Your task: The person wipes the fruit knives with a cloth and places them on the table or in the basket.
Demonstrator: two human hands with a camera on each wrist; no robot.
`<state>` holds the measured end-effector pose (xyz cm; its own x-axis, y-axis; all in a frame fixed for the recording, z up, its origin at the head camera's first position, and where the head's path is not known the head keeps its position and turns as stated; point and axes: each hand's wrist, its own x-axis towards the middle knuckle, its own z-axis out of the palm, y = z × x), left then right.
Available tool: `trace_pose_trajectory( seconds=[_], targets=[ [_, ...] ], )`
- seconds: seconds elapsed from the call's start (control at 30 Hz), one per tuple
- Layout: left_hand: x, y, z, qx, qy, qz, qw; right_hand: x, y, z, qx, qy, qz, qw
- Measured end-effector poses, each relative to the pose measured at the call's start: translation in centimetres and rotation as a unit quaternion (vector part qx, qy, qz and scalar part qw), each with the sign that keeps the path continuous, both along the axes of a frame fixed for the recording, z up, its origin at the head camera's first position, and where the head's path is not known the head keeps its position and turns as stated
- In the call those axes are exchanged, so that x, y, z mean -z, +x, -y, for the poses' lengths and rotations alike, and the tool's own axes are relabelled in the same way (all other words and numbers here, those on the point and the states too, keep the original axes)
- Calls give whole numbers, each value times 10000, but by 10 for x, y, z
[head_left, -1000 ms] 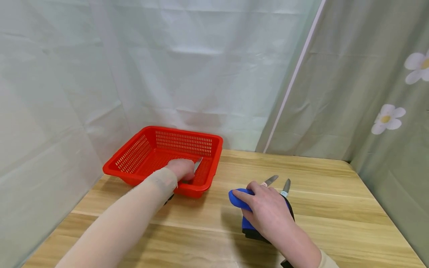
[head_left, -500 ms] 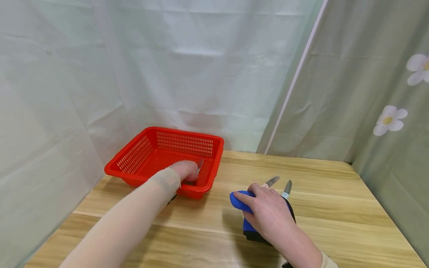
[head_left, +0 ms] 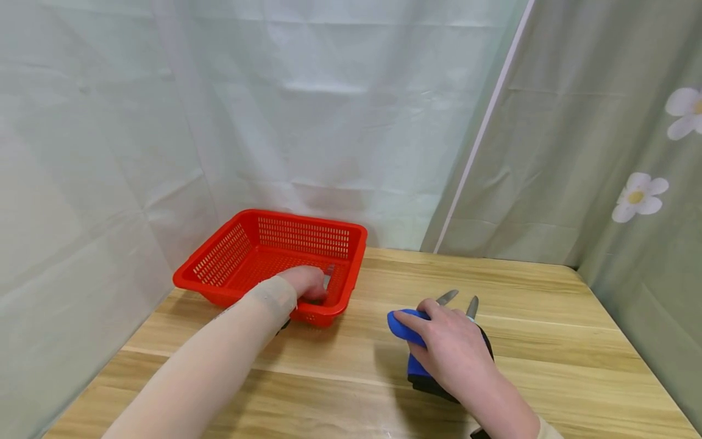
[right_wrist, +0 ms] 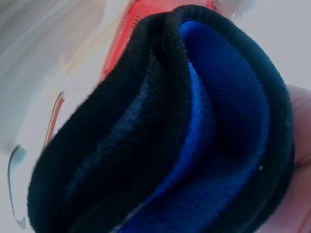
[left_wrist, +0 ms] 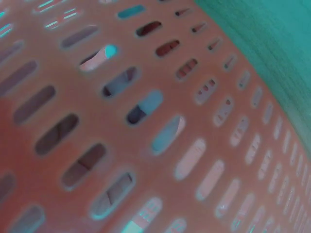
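My left hand reaches down into the red plastic basket, its fingers hidden from the head view. It grips a knife, whose blade shows just past the knuckles. The left wrist view is filled by the slotted basket wall. To the right, my right hand grips a folded blue fabric piece with black edging, thumb and fingers around it. The right wrist view looks into its open folds. Two knives, one blade left of the other blade, lie just beyond this hand.
A wooden table carries everything. Pale curtains hang along the back and left side, and a flowered grey curtain hangs on the right. The basket's near rim lies under my left wrist.
My left hand has shifted slightly right and the knife blade has tipped lower in the basket. My right hand and the blue fabric have moved a little right, covering more of the two knives.
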<state>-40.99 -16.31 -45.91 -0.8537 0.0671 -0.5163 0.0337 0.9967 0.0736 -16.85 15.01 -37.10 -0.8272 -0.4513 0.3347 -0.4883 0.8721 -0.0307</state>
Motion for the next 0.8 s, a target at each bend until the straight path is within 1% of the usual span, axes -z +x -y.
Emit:
trace_pose_trajectory(
  seconds=[0.03, 0.07, 0.1, 0.17, 0.2, 0.23, 0.27, 0.33, 0.4, 0.47, 0.6, 0.67, 0.8],
  targets=[
    [-3, 2, -1, 41, -31, -49, 10000, 0, 0, -1, 21, -27, 6, 10000],
    [-9, 9, -1, 71, -9, -116, 9999, 0, -1, -3, 36, -58, 6, 10000],
    [-18, 17, -3, 40, 44, -175, 9998, 0, -1, -5, 52, -87, -7, 9999],
    [-44, 42, -8, -29, 143, -321, 9994, 0, -2, -8, 67, -134, -56, 9999],
    [-55, 53, -10, -28, 222, -439, 9988, 0, -3, -10, 61, -151, -94, 9998],
    [-68, 65, -12, -31, 280, -514, 9983, 0, -4, -12, 57, -170, -123, 9998],
    [-79, 75, -14, -45, 366, -577, 9977, 0, -5, -14, 54, -185, -148, 9997],
    [-91, 87, -16, -18, 463, -760, 9960, 0, -6, -17, 61, -184, -165, 9997],
    [-100, 94, -17, 78, 499, -951, 9942, -1, -7, -19, 78, -181, -160, 9997],
    [-106, 97, -18, 186, 496, -1154, 9919, -2, -7, -22, 100, -174, -152, 9997],
    [-114, 101, -20, 353, 503, -1577, 9856, -1, -9, -28, 117, -165, -203, 9996],
    [-117, 103, -20, 342, 601, -1767, 9818, -1, -9, -31, 111, -202, -261, 9994],
    [-124, 112, -21, 335, 769, -2130, 9734, -2, -10, -39, 183, -306, -298, 9989]
  ],
)
